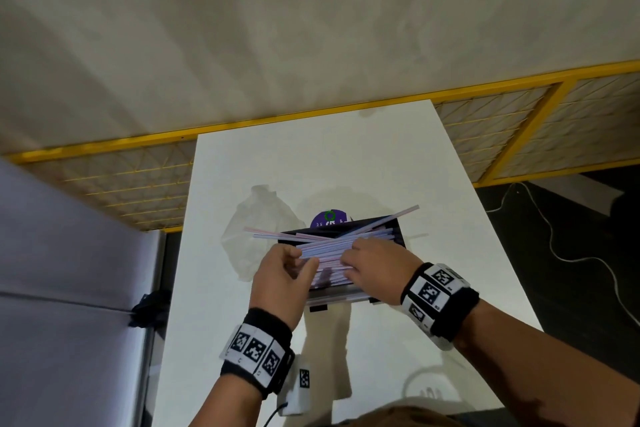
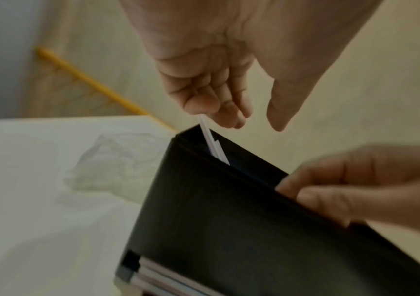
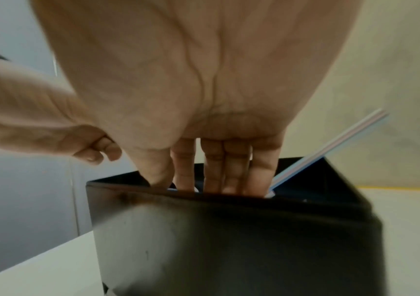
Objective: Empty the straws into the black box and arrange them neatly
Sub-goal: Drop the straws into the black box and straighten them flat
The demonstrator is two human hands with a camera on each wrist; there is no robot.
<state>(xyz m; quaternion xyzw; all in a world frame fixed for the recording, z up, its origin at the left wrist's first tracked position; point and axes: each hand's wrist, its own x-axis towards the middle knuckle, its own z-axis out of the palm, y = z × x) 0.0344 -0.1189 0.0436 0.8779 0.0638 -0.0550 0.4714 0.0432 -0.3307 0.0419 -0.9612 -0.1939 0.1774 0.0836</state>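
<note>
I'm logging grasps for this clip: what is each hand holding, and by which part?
The left hand pinches a few thin pastel plastic straws near their left ends. The right hand lies with straight fingers on the pile, gripping nothing.

Both forearms reach forward, each wrist wrapped in a black band with checkered markers. The left hand (image 1: 282,274) has its fingers (image 2: 203,100) curled, thumb apart. The right hand (image 1: 375,265) lies palm down, its fingers (image 3: 231,170) straight and pointing downward, close together.
</note>
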